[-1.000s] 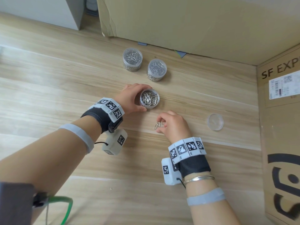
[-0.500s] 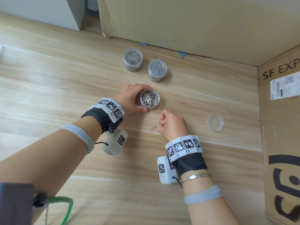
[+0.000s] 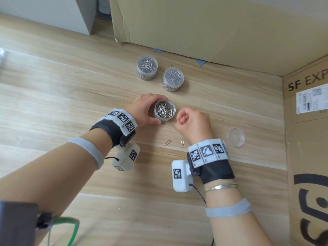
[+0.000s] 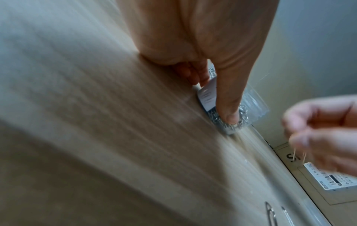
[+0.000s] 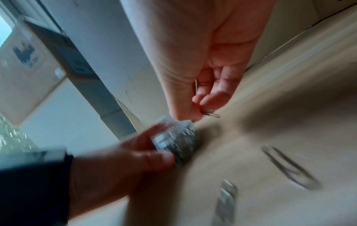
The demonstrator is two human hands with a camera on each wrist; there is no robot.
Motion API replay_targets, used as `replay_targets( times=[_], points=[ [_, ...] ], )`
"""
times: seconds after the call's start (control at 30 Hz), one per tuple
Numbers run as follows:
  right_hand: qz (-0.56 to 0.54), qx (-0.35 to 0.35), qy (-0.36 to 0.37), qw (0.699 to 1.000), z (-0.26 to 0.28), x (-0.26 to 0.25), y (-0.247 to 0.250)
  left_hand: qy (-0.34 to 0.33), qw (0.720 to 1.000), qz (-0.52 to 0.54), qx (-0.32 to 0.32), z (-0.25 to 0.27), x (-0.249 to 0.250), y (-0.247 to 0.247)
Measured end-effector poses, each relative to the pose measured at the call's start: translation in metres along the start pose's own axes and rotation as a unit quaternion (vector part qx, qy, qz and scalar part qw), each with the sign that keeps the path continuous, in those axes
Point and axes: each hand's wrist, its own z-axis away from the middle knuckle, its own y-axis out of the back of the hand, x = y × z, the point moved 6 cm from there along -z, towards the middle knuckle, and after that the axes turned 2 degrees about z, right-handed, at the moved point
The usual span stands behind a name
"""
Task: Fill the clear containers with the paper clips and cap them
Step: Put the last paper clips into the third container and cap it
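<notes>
An uncapped clear container [image 3: 164, 110] full of silver paper clips stands mid-table. My left hand [image 3: 143, 110] grips its side, thumb on the near wall [image 4: 228, 113]. My right hand [image 3: 192, 122] hovers just right of the container and pinches a paper clip [image 5: 211, 113] between thumb and fingertips. Two loose paper clips [image 3: 168, 142] [image 3: 182, 142] lie on the wood in front of the right wrist. The clear lid [image 3: 236, 136] lies to the right. Two capped, filled containers [image 3: 147, 66] [image 3: 173, 79] stand behind.
A large cardboard box [image 3: 204, 23] closes off the back. Another printed box [image 3: 307, 139] walls the right side. The wooden table [image 3: 53, 96] stretches to the left and toward me.
My right hand lifted from the table and moved up beside the open container with a clip in its fingers. Two clips now lie uncovered on the wood. The left hand stayed on the container.
</notes>
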Motion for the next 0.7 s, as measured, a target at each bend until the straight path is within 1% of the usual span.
replay_targets(
  times=[0.07,0.13,0.2,0.27,0.33,0.37,0.43,0.5,0.57,0.63,0.7],
  points=[
    [-0.061,0.03,0.027,0.997,-0.009,-0.016,0.012,0.0,1.0,-0.002,-0.002,-0.001,-0.001,0.0],
    [-0.105,0.024,0.039,0.993,-0.015,-0.029,0.015,0.002,1.0,-0.001,0.001,-0.001,-0.001,0.0],
    [-0.135,0.006,0.026,0.99,-0.018,-0.032,0.011,0.003,1.0,0.0,0.004,0.0,-0.001,0.0],
    [-0.151,0.014,0.0,0.988,-0.02,-0.024,0.008,0.005,1.0,0.0,0.003,0.0,-0.001,0.0],
    [-0.12,0.026,-0.027,0.992,-0.018,-0.01,0.008,0.005,1.0,0.0,0.0,0.0,-0.002,-0.001],
    [-0.083,0.018,-0.042,0.995,-0.017,-0.002,0.007,0.003,1.0,0.002,-0.001,-0.001,-0.002,0.0],
    [0.009,-0.017,-0.07,0.997,-0.009,0.015,0.005,0.003,1.0,0.007,0.002,-0.001,-0.002,0.0],
    [0.066,-0.05,-0.102,0.991,0.0,0.032,0.0,0.008,1.0,0.009,0.002,-0.001,-0.002,0.0],
    [0.084,-0.069,-0.136,0.985,0.006,0.045,-0.008,0.012,1.0,0.007,0.001,0.0,-0.002,0.0],
    [0.081,-0.081,-0.16,0.981,0.01,0.054,-0.019,0.014,1.0,0.008,-0.003,0.0,-0.002,0.0],
    [0.069,-0.086,-0.169,0.979,0.013,0.055,-0.028,0.012,1.0,0.008,-0.001,0.0,-0.001,0.0]
  ],
)
